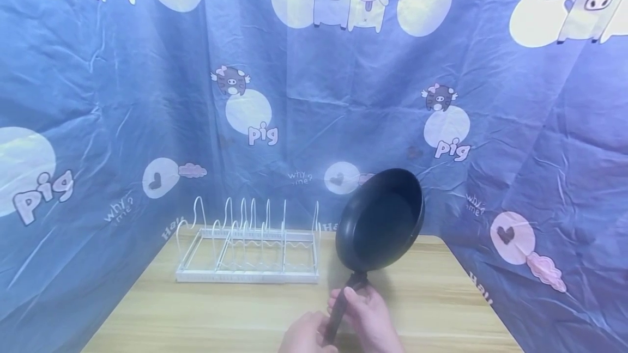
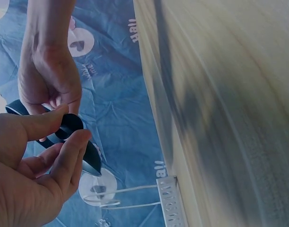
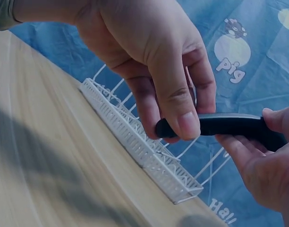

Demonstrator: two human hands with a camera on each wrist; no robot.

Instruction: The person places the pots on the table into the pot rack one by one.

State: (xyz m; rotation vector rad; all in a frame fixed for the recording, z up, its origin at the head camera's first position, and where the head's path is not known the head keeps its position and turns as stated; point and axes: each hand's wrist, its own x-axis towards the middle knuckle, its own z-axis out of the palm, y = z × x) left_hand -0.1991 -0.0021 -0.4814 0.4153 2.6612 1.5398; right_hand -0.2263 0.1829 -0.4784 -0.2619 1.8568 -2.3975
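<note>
A black frying pan [image 1: 380, 222] is held up above the table, tilted, with its inside toward the head camera and its handle [image 1: 338, 309] pointing down. My right hand [image 1: 368, 317] grips the handle near the pan's body, thumb along the front. Lower down, my left hand [image 1: 305, 334] holds the handle's end. In the left wrist view, the left thumb and fingers curl about the handle end [image 2: 71, 124]. The right wrist view shows the left hand [image 3: 158, 61] pinching that end, while the right hand [image 3: 272, 170] holds farther along.
Left of the pan, a white wire rack [image 1: 247, 277] with several upright loops stands on the wooden table [image 1: 196, 320]. A blue patterned cloth [image 1: 314, 97] hangs around the table's back and sides.
</note>
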